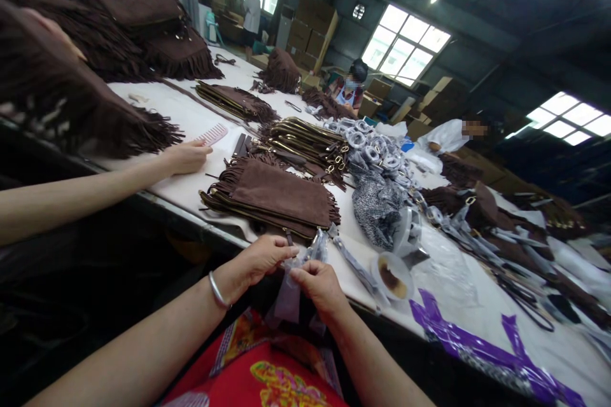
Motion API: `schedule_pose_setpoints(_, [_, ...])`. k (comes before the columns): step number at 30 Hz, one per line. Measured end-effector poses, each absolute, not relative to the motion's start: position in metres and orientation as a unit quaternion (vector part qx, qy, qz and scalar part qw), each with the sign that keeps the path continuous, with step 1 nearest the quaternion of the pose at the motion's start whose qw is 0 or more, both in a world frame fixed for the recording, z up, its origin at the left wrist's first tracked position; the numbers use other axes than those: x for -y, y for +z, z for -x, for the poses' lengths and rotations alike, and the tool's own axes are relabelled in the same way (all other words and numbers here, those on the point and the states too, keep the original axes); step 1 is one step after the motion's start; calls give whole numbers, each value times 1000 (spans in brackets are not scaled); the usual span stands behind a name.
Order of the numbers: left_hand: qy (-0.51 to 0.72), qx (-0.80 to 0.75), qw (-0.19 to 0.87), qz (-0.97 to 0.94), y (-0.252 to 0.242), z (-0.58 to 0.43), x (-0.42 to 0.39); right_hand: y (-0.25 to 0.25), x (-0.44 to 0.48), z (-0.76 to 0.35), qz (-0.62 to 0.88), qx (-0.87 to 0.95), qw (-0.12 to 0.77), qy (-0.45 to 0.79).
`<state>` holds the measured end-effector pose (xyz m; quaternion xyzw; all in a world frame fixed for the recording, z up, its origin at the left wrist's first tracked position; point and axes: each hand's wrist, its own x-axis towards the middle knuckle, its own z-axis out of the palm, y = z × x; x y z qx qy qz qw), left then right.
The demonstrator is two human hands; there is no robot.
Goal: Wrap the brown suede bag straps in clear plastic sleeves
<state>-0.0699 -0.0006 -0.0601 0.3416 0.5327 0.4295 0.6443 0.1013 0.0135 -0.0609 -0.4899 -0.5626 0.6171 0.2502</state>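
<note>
Both my hands meet at the table's near edge. My left hand, with a silver bangle on the wrist, pinches a clear plastic-wrapped strap piece. My right hand grips the same wrapped piece from below, fingers closed. A greyish film hangs down from it. Just beyond lies a stack of brown suede fringed bags.
A co-worker's arm reaches from the left, its hand by a pink comb. More fringed bags, wrapped straps, a tape roll and purple film cover the table. People work at the far end.
</note>
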Motion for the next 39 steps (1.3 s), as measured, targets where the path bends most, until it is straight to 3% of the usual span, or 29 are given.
schedule_pose_setpoints(14, [414,-539,642,-354,-50,76,8,-55,-13,-88,499,451,238,701])
schedule_pose_setpoints(28, [422,-557,603,-385,-43,83,33,-57,-3,-87,506,446,274,686])
schedule_pose_setpoints(32, [458,-577,564,-373,-44,75,30,-58,-5,-89,512,491,264,653])
schedule_pose_setpoints(39, [476,-596,556,-329,-47,71,28,-54,-25,-92,491,674,283,475])
